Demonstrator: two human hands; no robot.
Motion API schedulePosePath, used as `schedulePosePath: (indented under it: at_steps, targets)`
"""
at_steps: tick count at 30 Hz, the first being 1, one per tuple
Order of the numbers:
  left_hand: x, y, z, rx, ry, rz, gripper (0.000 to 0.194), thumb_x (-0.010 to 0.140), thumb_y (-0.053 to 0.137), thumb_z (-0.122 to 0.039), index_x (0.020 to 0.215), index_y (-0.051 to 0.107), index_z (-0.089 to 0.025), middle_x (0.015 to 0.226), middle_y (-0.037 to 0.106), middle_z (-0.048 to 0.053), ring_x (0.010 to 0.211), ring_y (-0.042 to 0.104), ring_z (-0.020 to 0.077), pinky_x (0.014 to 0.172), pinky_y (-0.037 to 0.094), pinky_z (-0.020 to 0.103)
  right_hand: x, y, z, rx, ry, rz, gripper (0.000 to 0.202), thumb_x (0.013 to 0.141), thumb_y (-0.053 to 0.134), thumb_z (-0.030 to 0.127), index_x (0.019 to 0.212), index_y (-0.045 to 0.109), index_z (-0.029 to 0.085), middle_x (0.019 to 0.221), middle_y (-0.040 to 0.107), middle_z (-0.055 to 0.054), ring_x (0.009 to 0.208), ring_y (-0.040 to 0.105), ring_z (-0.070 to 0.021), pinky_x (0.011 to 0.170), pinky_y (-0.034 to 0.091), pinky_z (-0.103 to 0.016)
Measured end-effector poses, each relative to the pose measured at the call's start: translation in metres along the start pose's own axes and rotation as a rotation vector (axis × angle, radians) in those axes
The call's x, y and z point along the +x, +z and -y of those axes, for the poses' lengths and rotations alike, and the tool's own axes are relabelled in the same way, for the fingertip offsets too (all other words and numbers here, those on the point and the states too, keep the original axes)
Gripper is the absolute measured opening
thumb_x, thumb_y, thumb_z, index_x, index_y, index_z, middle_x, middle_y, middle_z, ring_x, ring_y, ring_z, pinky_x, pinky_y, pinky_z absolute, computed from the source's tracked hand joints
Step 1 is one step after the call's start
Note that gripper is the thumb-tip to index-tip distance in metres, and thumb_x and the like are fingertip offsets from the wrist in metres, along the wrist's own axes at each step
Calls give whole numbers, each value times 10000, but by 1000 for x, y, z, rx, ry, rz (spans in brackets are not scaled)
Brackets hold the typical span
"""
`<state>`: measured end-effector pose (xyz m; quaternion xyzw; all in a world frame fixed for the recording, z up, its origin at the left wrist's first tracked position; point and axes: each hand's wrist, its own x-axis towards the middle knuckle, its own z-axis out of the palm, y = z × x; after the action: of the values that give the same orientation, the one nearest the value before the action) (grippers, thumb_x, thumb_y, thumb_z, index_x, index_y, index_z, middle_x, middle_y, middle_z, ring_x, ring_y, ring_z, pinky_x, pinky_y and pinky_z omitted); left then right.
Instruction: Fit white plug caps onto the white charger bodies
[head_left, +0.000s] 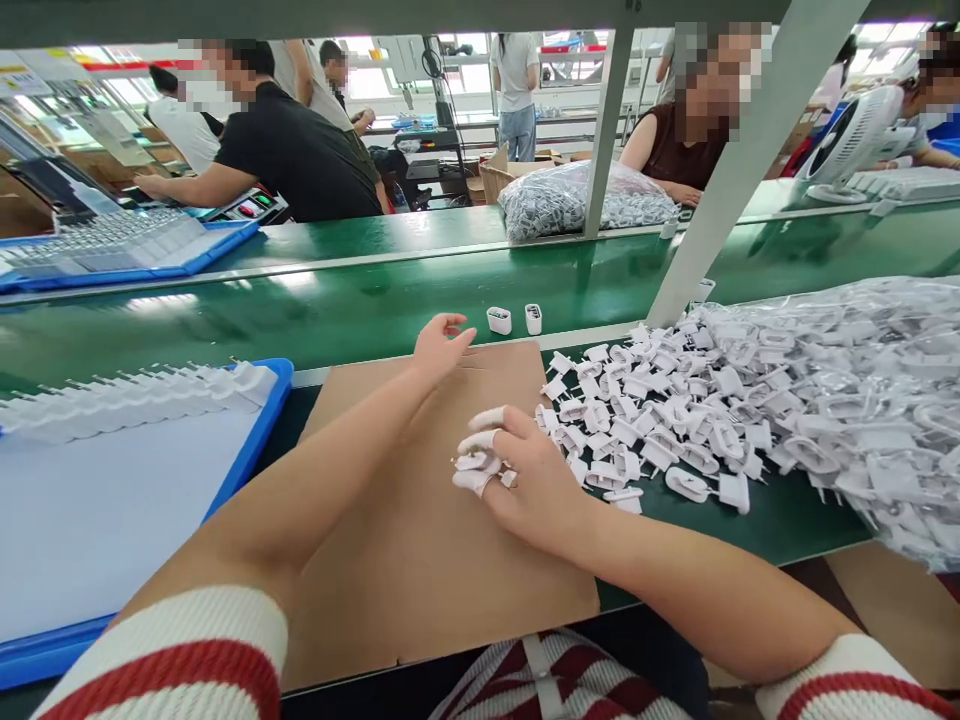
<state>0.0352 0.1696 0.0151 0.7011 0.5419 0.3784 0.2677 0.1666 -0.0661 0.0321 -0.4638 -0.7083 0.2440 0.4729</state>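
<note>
My left hand (441, 345) reaches over the far edge of the brown cardboard sheet (390, 560), its thumb and fingers apart with nothing between them. Just right of it, two small white plastic charger housings (499, 320) stand on the green belt, dark parts showing inside. White finger cots cover several fingers of my right hand (536, 480). Those fingers pinch a white plug cover with metal pins (480, 462) above the cardboard; part of it is hidden. Beside this hand spreads a heap of loose white plug covers (637, 410), many with pins showing.
A blue-rimmed tray (251, 440) on the left carries a row of white pieces with pins. At right lies a clear plastic bag (862, 380) of plug covers. A slanted metal post (750, 170) crosses the belt (360, 300). Co-workers sit beyond, near another full bag (555, 200).
</note>
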Motion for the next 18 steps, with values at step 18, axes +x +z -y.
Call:
schedulePosePath:
  at_steps: [18]
  targets:
    - [-72, -45, -1, 97, 64, 74, 351, 736, 847, -483, 925, 738, -208, 957, 697, 46, 839, 614, 214, 760, 462, 324, 38, -22, -15, 893, 770, -244, 337, 550, 874, 322, 838, 768, 185, 782, 682, 9, 674, 530, -97, 565, 373, -226]
